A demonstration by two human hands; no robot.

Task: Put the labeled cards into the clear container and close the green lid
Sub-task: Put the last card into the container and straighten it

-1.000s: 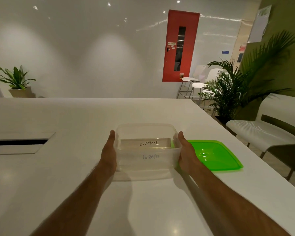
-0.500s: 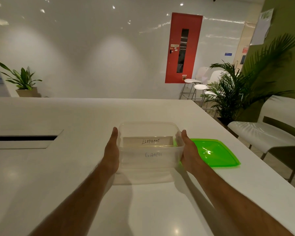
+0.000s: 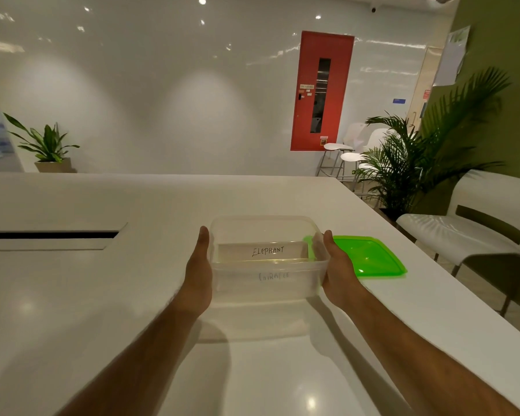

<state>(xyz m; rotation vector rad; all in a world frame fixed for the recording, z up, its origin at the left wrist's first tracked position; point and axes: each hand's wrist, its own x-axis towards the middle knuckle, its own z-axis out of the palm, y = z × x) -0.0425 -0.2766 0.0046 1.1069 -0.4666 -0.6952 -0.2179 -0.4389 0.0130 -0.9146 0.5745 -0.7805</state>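
Observation:
The clear container [image 3: 264, 225] is held between my two hands just above the white table [image 3: 132, 295], with a shadow under it. My left hand [image 3: 197, 271] grips its left wall and my right hand [image 3: 339, 268] grips its right wall. Both thumbs lie along the rim and the fingers are hidden behind the walls. Inside lies a card labelled ELEPHANT [image 3: 264, 250]. A second card with faint lettering [image 3: 273, 276] shows through the front wall. The green lid [image 3: 370, 256] lies flat on the table to the right of the container, beside my right hand.
A long cable slot [image 3: 48, 235] cuts into the table at the left. The table's right edge runs close past the lid, with a white chair [image 3: 475, 232] and a palm plant [image 3: 409, 163] beyond it. A potted plant [image 3: 47, 145] stands at the far left.
The container has risen slightly off the table between my hands, and the shadow beneath it has grown. The lid has not moved.

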